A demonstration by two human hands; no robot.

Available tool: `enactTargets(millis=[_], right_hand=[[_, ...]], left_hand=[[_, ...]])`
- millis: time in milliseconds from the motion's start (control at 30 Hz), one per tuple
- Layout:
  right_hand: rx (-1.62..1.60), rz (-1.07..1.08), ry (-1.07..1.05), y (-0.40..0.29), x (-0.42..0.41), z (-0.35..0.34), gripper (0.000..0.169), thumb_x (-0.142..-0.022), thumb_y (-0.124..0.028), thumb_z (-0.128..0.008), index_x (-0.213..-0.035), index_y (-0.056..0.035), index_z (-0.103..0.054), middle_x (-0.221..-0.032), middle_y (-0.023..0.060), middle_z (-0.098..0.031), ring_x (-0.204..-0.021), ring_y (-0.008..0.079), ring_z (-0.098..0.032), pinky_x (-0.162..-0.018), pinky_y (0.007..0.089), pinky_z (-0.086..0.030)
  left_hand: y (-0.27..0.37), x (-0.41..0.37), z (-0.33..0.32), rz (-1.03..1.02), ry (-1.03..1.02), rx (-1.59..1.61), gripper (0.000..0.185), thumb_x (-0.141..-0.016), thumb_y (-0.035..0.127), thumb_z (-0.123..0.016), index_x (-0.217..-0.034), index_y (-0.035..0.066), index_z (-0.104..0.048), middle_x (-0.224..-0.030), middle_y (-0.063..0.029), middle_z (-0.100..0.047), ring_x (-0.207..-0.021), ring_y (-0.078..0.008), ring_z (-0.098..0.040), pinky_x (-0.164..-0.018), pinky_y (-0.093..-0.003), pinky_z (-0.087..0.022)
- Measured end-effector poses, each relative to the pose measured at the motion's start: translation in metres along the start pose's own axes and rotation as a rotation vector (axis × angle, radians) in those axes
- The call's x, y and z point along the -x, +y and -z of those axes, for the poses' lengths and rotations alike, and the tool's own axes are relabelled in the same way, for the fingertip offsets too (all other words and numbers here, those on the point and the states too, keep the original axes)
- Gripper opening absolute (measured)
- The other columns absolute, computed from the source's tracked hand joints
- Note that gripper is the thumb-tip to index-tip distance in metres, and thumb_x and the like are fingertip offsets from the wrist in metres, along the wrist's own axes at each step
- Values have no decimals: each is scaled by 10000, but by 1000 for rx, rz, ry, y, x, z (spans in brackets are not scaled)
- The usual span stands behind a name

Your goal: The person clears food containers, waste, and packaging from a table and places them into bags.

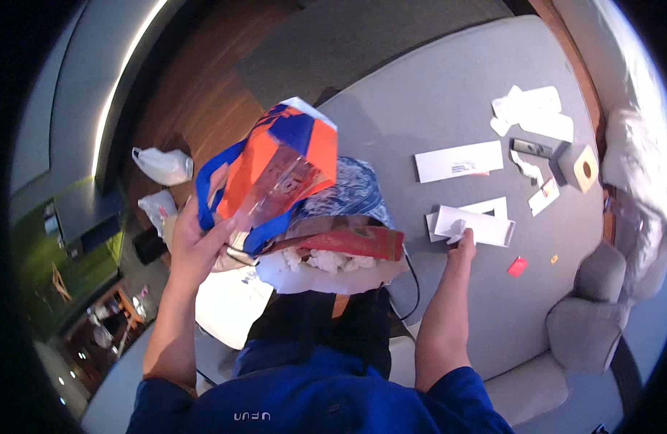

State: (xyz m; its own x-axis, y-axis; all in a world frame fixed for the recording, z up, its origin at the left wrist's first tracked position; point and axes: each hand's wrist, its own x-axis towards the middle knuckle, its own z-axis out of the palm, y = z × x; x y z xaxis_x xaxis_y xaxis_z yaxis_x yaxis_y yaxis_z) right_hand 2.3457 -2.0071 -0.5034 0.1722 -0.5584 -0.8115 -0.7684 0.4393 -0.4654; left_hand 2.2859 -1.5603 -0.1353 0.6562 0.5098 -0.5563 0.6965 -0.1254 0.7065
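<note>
My left hand (197,238) grips the blue handle of an orange and blue bag (303,135), together with a clear plastic packet (282,182) that has red printed contents. Directly below hangs or stands an open bag (322,285), full of white crumpled paper (333,260). A flat red packet (360,243) lies across its mouth, and a blue-and-white patterned fabric (344,190) shows behind. My right hand (462,247) holds the near edge of a shallow white box (485,227), with white crumpled tissue (457,230) by the thumb. Another white frame-like piece (488,206) lies partly under that box.
On the grey padded surface lie a white box lid (458,161), white cut-out pieces (534,111), a remote control (531,147), a tissue box (583,165), a card (544,197) and a small red packet (517,266). White plastic bags (165,165) sit on the floor at left.
</note>
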Motion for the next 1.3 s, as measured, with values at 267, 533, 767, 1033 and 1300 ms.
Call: enactTargets(millis=[267, 533, 767, 1033, 1300], right_hand=[[338, 654, -262, -78, 14, 26, 442, -813, -183, -605, -1173, 49, -498, -1020, 143, -595, -878, 235, -577, -743, 383, -490], [904, 1564, -689, -223, 371, -73, 433, -845, -42, -605, -1246, -3, -446, -1119, 144, -574, -1002, 252, -562, -846, 341, -465], [2183, 2366, -734, -100, 484, -143, 435, -823, -165, -583, -1250, -136, -507, -984, 53, -596, -947, 232, -571, -672, 315, -488], [2277, 2372, -1140, -3, 487, -195, 266, -828, -209, -535, -1034, -78, -638, -1010, 92, -649, -1019, 222, -597, -879, 339, -444], [2401, 1869, -1003, 35, 473, -237, 343, -871, -246, -479, -1164, -124, -609, -1130, 66, -643, -1089, 241, -586, -957, 365, -415]], left_hand=[[-23, -3, 24, -47, -5, 165, 560, -771, 19, -656, -1286, 45, -438, -869, -6, -575, -571, -21, -482, -490, -161, -358], [-61, -16, 28, -177, 17, 371, 781, -744, -15, -672, -1421, 11, -284, -1157, -73, -545, -973, -115, -552, -830, -250, -455], [-54, -15, 26, -148, -57, 405, 802, -733, -48, -649, -1439, 57, -284, -1067, -6, -561, -806, -49, -493, -737, -194, -434], [-51, -20, 21, -217, -78, 467, 886, -700, -71, -660, -1464, 86, -240, -759, 12, -503, -666, -56, -490, -640, -189, -442], [-69, -16, 37, -189, -115, 464, 872, -709, -65, -661, -1462, 83, -245, -706, 2, -485, -648, -62, -495, -624, -211, -442]])
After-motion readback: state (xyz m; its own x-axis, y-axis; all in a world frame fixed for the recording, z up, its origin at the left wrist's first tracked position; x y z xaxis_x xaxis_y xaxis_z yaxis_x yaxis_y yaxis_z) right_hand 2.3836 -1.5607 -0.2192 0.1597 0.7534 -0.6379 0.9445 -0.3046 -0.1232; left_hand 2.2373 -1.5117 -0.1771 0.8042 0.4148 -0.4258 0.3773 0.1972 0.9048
